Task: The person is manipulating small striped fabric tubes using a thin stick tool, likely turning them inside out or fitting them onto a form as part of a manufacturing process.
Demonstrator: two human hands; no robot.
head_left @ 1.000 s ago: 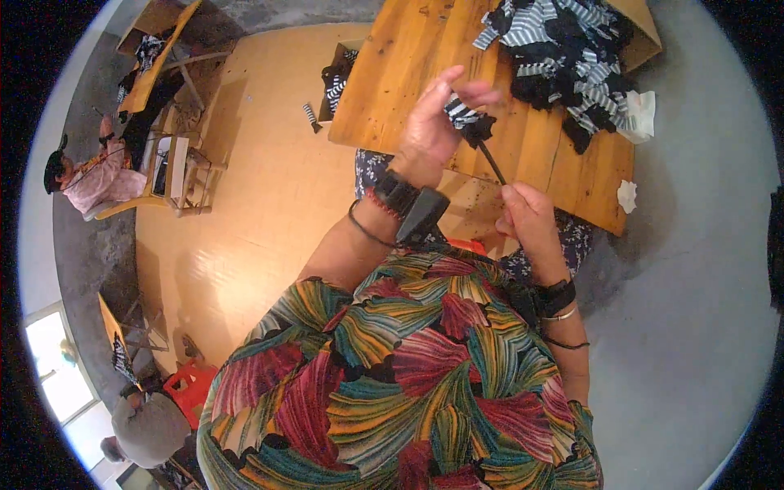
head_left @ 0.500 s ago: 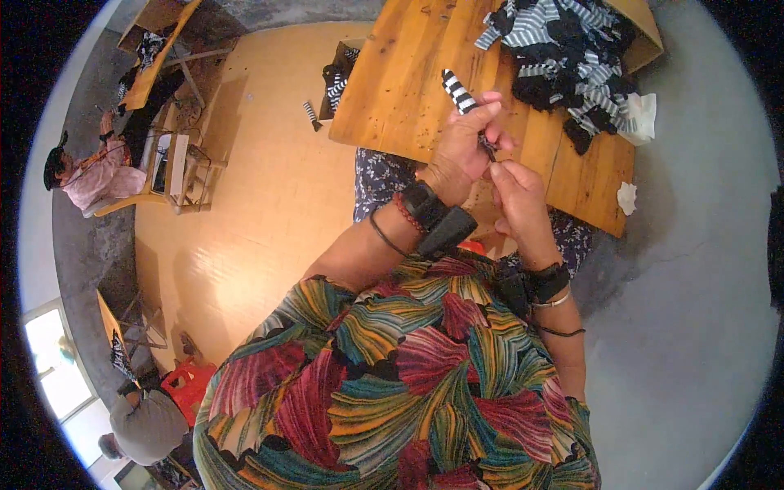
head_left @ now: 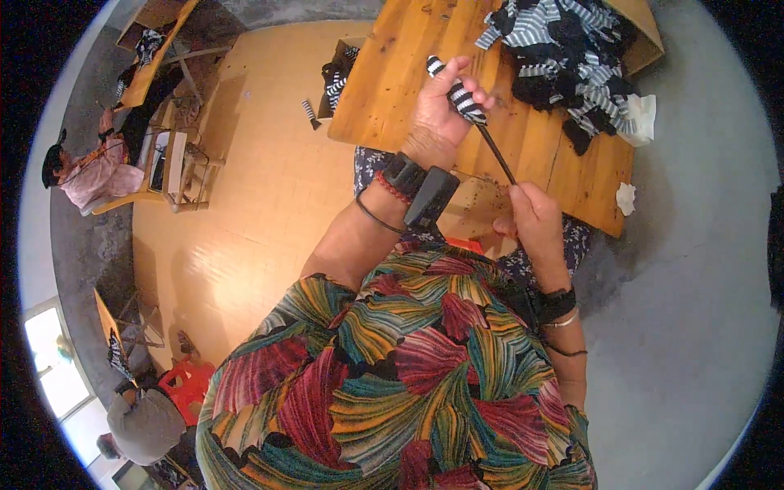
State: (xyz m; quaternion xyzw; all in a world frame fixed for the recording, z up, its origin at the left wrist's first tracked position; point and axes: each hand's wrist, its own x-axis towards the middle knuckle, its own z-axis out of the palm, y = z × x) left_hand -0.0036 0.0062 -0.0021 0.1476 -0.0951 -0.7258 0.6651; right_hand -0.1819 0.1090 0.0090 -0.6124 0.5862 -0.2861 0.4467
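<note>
A small black-and-white striped knitted piece (head_left: 467,106) sits in my left hand (head_left: 438,116), its fingers curled round it over the table edge. Out of its lower end runs a thin dark rod (head_left: 496,153), slanting down to the right. My right hand (head_left: 537,219) grips the rod's lower part between thumb and fingers. How far the rod reaches inside the knitted piece is hidden. Beyond my hands, a heap of black, grey and white striped knitted pieces (head_left: 563,61) lies on the wooden table (head_left: 408,82).
A cardboard box (head_left: 645,37) stands behind the heap, with a white bag (head_left: 639,118) beside it. Paper scrap (head_left: 625,198) lies at the table's right edge. Another box (head_left: 325,102) with striped pieces is on the floor. Two people sit at the left, near a red stool (head_left: 186,385).
My left hand has moved up and left with the knitted piece, and my right hand down and right. The hands are farther apart, and a long stretch of rod now shows between them.
</note>
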